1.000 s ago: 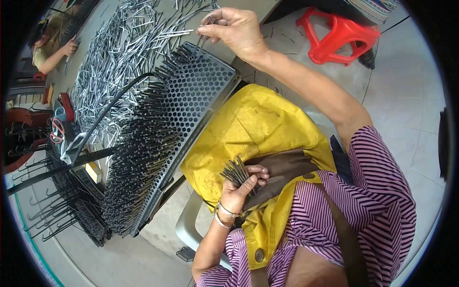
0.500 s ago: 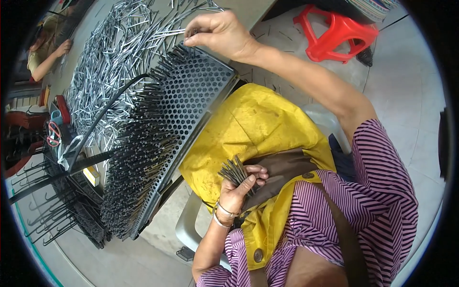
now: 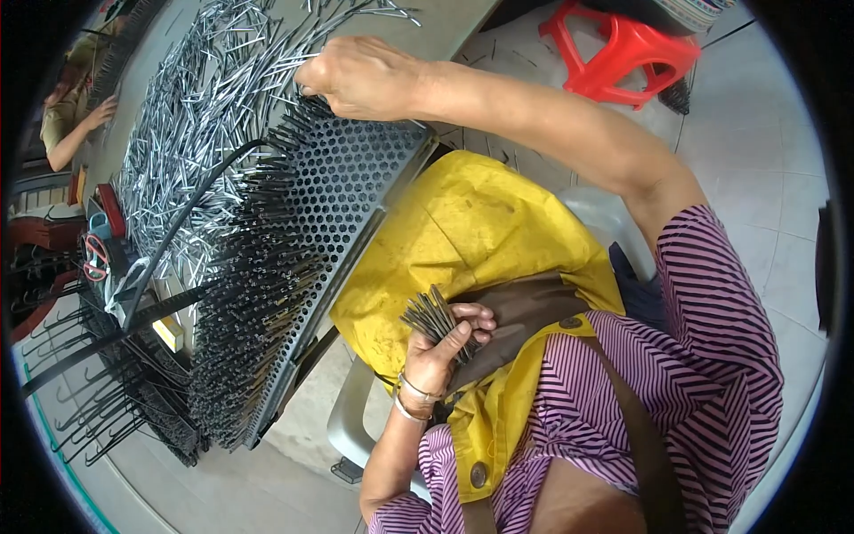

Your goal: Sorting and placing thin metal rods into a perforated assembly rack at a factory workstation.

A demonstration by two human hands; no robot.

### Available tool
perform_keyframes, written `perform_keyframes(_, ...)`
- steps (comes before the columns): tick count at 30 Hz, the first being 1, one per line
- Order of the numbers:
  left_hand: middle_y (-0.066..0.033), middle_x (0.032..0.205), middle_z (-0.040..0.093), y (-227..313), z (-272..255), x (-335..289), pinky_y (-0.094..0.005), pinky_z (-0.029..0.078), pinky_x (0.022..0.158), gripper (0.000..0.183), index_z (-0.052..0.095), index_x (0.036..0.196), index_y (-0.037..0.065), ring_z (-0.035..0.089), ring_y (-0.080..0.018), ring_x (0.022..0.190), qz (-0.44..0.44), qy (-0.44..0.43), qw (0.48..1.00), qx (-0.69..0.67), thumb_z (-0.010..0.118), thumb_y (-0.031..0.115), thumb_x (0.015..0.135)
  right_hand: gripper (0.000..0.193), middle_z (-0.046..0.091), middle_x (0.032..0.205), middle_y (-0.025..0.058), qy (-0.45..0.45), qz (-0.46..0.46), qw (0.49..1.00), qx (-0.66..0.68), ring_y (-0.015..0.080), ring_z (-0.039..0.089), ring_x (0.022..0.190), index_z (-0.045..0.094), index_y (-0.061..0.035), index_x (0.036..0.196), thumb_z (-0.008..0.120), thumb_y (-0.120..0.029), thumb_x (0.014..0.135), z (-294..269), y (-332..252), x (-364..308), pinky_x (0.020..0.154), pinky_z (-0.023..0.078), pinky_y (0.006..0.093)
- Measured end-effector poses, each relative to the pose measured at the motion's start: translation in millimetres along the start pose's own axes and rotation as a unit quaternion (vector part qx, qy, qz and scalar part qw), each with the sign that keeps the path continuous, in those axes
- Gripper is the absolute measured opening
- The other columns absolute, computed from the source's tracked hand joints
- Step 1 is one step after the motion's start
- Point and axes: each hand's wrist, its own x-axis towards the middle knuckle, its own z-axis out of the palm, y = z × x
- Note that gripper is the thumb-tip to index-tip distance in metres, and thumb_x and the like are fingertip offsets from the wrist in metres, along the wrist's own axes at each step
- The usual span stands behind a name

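Observation:
My left hand (image 3: 438, 354) is closed around a bundle of short dark metal rods (image 3: 427, 311), held above my lap. A black perforated rack (image 3: 351, 169) lies tilted before me, with many open round holes on its right side. Dark rods (image 3: 249, 303) stand packed in its left and near holes. Over the far end of the rack, my right hand (image 3: 366, 78) is closed in a pinch, knuckles up. Its fingertips reach the far row of standing rods, and the back of the hand hides whatever they hold.
Loose silvery rods (image 3: 191, 116) lie heaped on the table beyond the rack. A black curved bar (image 3: 178, 222) arches over the rack's left side. Hooked wires (image 3: 84, 409) stick out at the lower left. A red stool (image 3: 614, 58) stands at the far right; another person's hand (image 3: 102, 111) shows far left.
My right hand has moved left and slightly down, turning so its back faces up and hides the dark rod it pinched before. My left hand stays nearly still with its bundle.

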Motion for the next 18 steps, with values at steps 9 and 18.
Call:
perform_keyframes(9,-0.0142,0.099,0.058,-0.4,0.7,-0.2,-0.0306,0.047,0.075,0.021,0.052,0.103,-0.005,0.057,-0.0210,0.089,-0.001,-0.006,1.000,0.004,0.051,0.005,0.084,0.005,0.046,0.057,0.0189,-0.065,-0.009,0.998,-0.021,0.0357,0.051,0.058,0.041,0.0025,0.061,0.045,0.005,0.059,-5.6,-6.7,6.5,0.052,0.038,0.0436)
perform_keyframes(18,-0.0143,0.098,0.058,-1.5,2.1,-2.5,-0.0316,0.047,0.076,0.022,0.052,0.103,-0.005,0.057,-0.0217,0.089,0.006,0.001,1.000,-0.003,0.051,0.006,0.084,0.011,0.047,0.054,0.0186,-0.005,-0.054,0.997,-0.053,0.0364,0.052,0.055,0.041,0.0016,0.068,0.046,0.007,0.060,6.7,8.6,-3.4,0.050,0.040,0.0433)
